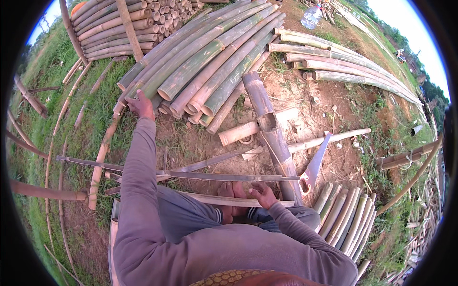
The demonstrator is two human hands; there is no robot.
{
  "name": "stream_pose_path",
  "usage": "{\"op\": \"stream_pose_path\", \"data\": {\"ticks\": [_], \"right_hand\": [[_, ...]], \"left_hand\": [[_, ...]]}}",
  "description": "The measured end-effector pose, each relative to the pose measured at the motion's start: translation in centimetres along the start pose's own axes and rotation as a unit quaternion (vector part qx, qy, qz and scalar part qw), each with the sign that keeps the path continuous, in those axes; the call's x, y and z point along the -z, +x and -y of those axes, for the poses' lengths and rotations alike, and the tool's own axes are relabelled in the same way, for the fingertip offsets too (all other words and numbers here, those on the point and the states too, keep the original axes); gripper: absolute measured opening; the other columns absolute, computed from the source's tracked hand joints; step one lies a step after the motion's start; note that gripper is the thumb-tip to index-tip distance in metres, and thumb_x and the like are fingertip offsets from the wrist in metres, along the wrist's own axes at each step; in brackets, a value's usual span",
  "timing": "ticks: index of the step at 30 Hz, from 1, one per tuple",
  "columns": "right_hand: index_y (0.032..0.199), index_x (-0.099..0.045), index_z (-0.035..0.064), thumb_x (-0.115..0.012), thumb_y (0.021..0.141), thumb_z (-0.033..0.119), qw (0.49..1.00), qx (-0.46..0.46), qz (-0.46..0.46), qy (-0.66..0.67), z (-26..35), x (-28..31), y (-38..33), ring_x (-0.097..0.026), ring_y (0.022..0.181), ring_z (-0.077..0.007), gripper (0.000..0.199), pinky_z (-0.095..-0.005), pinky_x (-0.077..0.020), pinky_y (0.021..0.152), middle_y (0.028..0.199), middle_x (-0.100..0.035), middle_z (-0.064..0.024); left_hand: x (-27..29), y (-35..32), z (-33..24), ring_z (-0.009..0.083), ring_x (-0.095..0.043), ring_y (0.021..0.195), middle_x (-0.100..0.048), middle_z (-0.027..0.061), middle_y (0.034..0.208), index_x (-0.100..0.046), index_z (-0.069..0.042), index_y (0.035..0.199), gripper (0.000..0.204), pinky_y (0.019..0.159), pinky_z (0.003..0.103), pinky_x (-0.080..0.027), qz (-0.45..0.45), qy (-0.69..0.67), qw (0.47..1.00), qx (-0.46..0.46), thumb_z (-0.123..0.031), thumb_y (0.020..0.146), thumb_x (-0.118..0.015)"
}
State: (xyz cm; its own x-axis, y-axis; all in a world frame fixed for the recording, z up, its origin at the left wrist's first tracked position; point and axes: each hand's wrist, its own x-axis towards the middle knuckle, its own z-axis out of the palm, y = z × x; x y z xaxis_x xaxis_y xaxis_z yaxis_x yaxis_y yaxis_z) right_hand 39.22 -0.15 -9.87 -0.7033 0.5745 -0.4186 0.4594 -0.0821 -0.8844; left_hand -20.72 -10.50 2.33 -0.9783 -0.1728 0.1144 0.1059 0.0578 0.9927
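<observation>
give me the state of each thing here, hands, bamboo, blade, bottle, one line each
left hand: stretched forward, resting on the end of a pole in the bamboo pile
right hand: open, fingers touching a thin split strip lying level across the knees
bamboo pile: whole poles, lying flat, cut ends toward the person
split slats: stacked side by side at the right
blade: leaning, unheld
plastic bottle: lying on the ground

My left hand (pixel 141 106) reaches out to the cut ends of the green bamboo poles (pixel 210 62), stacked slantwise on dirt. My right hand (pixel 262 194) rests open beneath a thin split bamboo strip (pixel 191 174) lying crosswise.
</observation>
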Motion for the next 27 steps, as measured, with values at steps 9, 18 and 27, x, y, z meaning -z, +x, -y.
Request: {"op": "stream_pose_path", "data": {"ticks": [9, 18, 27], "right_hand": [[0.136, -0.067, -0.0003, -0.077, 0.094, 0.038, 0.991, 0.061, -0.056, -0.108, 1.8, 0.6, 0.8, -0.076, 0.110, -0.0359, 0.057, -0.0433, -0.0592, 0.098, 0.121, -0.076, -0.0239], [0.128, -0.068, -0.0012, -0.071, 0.095, 0.036, 0.884, -0.056, -0.450, -0.116, 1.7, 15.4, 10.4, -0.071, 0.114, -0.0394, 0.050, -0.0460, -0.0540, 0.103, 0.122, -0.074, -0.0234], [0.139, -0.053, -0.0114, -0.080, 0.085, 0.062, 0.887, -0.349, -0.301, 0.019, -3.0, 23.9, 21.4, -0.079, 0.087, -0.0278, 0.095, -0.0389, -0.0624, 0.085, 0.112, -0.077, -0.0226]], "left_hand": [[0.6, -5.6, -6.1, 0.0432, -0.028, 0.154, -0.025, 0.0318, 0.165, -0.022, 0.007, 0.163, 0.099, 0.125, 0.055, -0.026, -0.020, 0.084, 0.989, -0.119, -0.054, 0.100, -0.066], [-8.8, -26.4, -5.0, 0.0326, -0.051, 0.141, -0.054, 0.0210, 0.148, -0.047, 0.002, 0.151, 0.066, 0.120, 0.050, -0.037, 0.389, 0.043, 0.880, -0.269, -0.029, 0.100, -0.074], [-9.3, -32.5, 1.8, 0.0282, -0.061, 0.132, -0.065, 0.0174, 0.136, -0.057, 0.002, 0.142, 0.048, 0.117, 0.044, -0.044, 0.544, 0.116, 0.804, -0.209, -0.017, 0.101, -0.073]]}}
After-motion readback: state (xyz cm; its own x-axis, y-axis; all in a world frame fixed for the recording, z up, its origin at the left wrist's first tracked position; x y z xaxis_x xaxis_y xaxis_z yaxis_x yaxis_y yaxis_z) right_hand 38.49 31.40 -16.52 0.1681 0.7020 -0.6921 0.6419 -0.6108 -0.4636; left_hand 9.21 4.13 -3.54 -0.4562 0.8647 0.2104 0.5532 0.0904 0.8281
